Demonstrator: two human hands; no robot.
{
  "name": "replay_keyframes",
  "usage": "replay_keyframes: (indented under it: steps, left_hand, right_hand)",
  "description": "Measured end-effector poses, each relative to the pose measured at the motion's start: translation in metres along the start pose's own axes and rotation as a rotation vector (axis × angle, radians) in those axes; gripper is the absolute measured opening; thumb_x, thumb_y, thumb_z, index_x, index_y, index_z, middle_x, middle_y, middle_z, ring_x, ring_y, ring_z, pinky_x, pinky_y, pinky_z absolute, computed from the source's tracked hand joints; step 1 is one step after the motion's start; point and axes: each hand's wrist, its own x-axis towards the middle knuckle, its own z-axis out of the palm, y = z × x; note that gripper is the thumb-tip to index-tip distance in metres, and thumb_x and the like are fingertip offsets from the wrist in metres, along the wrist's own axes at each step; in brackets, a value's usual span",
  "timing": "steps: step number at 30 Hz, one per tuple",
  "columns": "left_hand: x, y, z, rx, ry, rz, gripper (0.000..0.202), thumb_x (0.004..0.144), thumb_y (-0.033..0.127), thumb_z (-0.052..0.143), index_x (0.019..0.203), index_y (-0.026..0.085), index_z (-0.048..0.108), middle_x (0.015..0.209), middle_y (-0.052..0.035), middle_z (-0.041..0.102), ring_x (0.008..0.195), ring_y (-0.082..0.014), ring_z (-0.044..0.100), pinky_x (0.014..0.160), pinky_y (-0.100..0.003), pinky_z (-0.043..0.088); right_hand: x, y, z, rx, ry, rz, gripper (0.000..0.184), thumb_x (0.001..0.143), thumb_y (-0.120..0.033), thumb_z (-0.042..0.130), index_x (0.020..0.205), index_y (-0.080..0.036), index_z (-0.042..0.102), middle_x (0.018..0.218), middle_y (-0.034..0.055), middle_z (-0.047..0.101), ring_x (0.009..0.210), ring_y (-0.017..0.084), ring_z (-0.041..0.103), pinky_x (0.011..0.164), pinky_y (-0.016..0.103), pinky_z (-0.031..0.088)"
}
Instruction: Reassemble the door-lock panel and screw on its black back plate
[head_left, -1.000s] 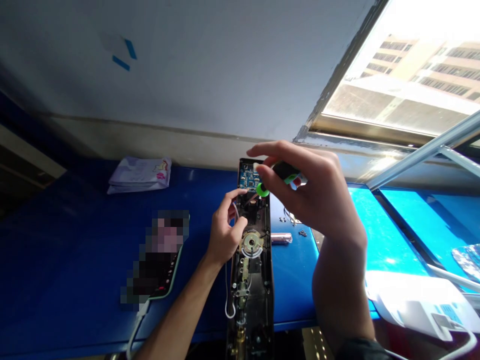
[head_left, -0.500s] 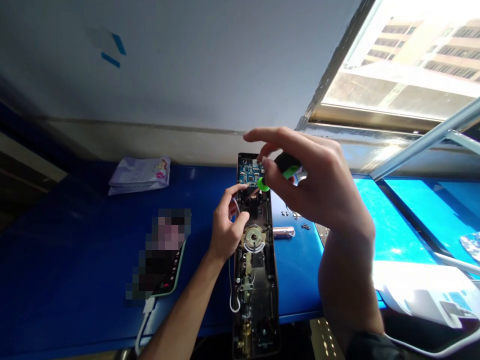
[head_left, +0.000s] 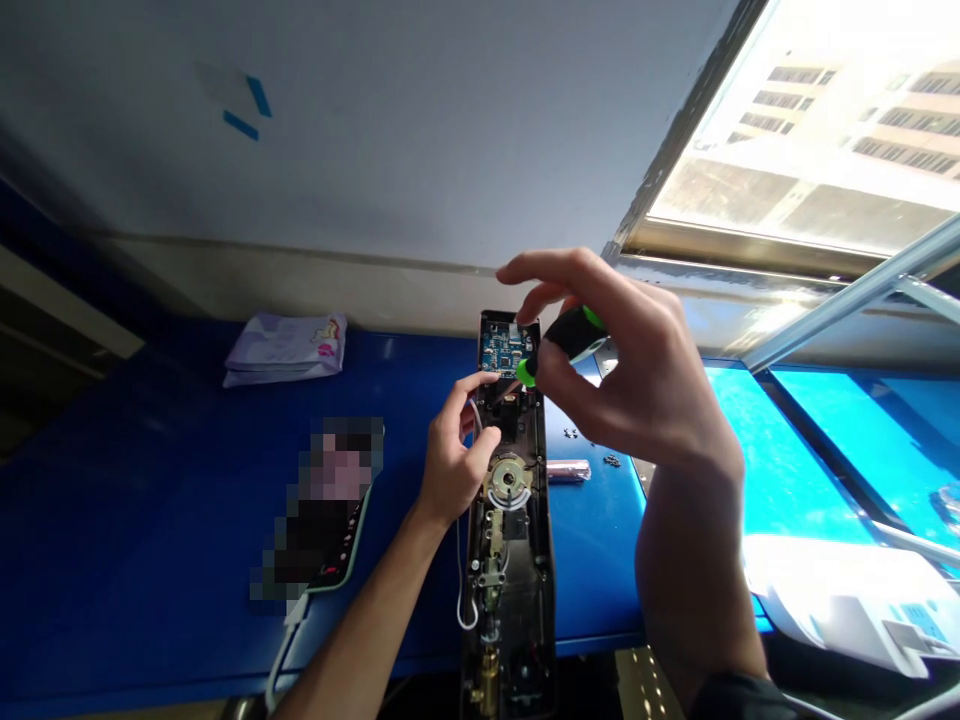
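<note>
A long black housing (head_left: 528, 560), which looks like a door lock body, lies open-side up and juts past the table's front edge. Inside it are a blue circuit board (head_left: 504, 345), a round metal mechanism (head_left: 509, 480) and a brass cylinder (head_left: 489, 672). My left hand (head_left: 465, 440) grips its left side, index finger by the board's lower edge, thumb above the round part. A white cable (head_left: 466, 612) runs under that hand. In my right hand (head_left: 626, 355) is a black and green screwdriver (head_left: 566, 338), its shaft slanting down-left into the housing below the board; the tip's contact is unclear.
On the blue table (head_left: 187, 490) lie a charging phone (head_left: 330, 520) and a folded purple packet (head_left: 285, 348) at left. Right of the housing are a pink wrapped cylinder (head_left: 568, 470) and small screws (head_left: 611, 460). A white plastic device (head_left: 847, 590) and a metal frame (head_left: 847, 285) stand farther right.
The screwdriver handle has turned a little in my right fingers, its green stripe shifting. My left hand stays on the housing. The whole view has shifted slightly.
</note>
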Motion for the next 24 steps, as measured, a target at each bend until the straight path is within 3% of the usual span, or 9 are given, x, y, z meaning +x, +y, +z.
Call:
replay_keyframes:
  steps: [2,5,7,9,13,18,21,24]
  left_hand:
    - [-0.0001,0.0,-0.0003,0.005,-0.004,0.0,0.044,0.083,0.017,0.063,0.126,0.023,0.062,0.115,-0.0036,0.072,0.109,-0.0252,0.069,0.099,-0.041,0.053]
    - [0.0,0.0001,-0.0007,0.03,0.011,-0.008,0.045,0.083,0.019,0.063,0.127,0.023,0.062,0.117,-0.0041,0.072,0.108,-0.0256,0.069,0.097,-0.041,0.054]
    - [0.0003,-0.0001,-0.0009,0.038,0.017,-0.007,0.046,0.082,0.019,0.064,0.128,0.024,0.063,0.123,-0.0044,0.071,0.11,-0.0255,0.069,0.098,-0.041,0.053]
    - [0.0009,-0.0006,-0.0009,0.03,0.01,0.001,0.046,0.081,0.019,0.065,0.127,0.023,0.062,0.125,-0.0045,0.071,0.111,-0.0254,0.069,0.1,-0.041,0.053]
    - [0.0013,-0.0026,-0.0008,0.013,0.0,0.001,0.045,0.084,0.018,0.064,0.129,0.023,0.062,0.125,-0.0047,0.071,0.114,-0.0257,0.068,0.105,-0.041,0.051]
    - [0.0001,-0.0034,-0.0014,0.031,0.008,-0.014,0.046,0.085,0.019,0.065,0.131,0.022,0.061,0.126,-0.0056,0.072,0.112,-0.0263,0.069,0.101,-0.041,0.052]
    - [-0.0005,-0.0029,-0.0014,0.043,0.01,-0.015,0.046,0.084,0.019,0.065,0.13,0.023,0.062,0.121,-0.0048,0.073,0.109,-0.0259,0.069,0.097,-0.04,0.053]
    - [-0.0004,-0.0033,-0.0012,0.028,0.001,-0.008,0.045,0.085,0.018,0.064,0.13,0.024,0.062,0.122,-0.0046,0.073,0.109,-0.0253,0.07,0.098,-0.039,0.052]
  right_hand:
    - [0.0001,0.0008,0.0004,-0.01,0.001,-0.002,0.036,0.092,-0.017,0.062,0.125,-0.029,0.068,0.106,0.0042,0.076,0.087,0.019,0.07,0.08,0.034,0.058]
    - [0.0013,0.0041,0.0034,-0.046,0.064,0.015,0.012,0.099,-0.027,0.065,0.106,-0.023,0.073,0.083,0.0004,0.073,0.067,0.013,0.062,0.068,0.031,0.052]
    - [0.0018,0.0056,0.0034,-0.033,0.081,0.001,0.014,0.101,-0.031,0.065,0.098,-0.02,0.074,0.074,-0.0022,0.07,0.061,0.01,0.058,0.064,0.029,0.049]
    - [0.0015,0.0053,0.0007,-0.02,0.045,-0.007,0.013,0.1,-0.021,0.063,0.106,-0.021,0.074,0.082,-0.0013,0.072,0.067,0.011,0.063,0.068,0.028,0.052]
    - [0.0004,0.0013,-0.0051,-0.002,-0.055,0.019,0.046,0.084,-0.007,0.063,0.125,-0.026,0.067,0.101,0.0021,0.074,0.086,0.017,0.07,0.081,0.03,0.057]
    - [0.0018,0.0032,0.0015,-0.028,0.021,0.015,0.009,0.099,-0.03,0.066,0.099,-0.023,0.071,0.079,-0.001,0.07,0.067,0.013,0.059,0.067,0.031,0.051]
    - [0.0018,0.0043,0.0022,0.003,0.029,-0.021,0.01,0.1,-0.023,0.063,0.101,-0.022,0.072,0.084,-0.0009,0.072,0.069,0.012,0.061,0.07,0.029,0.051]
    - [0.0007,0.003,-0.0012,0.016,-0.028,-0.008,0.034,0.092,-0.012,0.061,0.122,-0.024,0.069,0.099,0.0019,0.073,0.08,0.014,0.065,0.077,0.03,0.054]
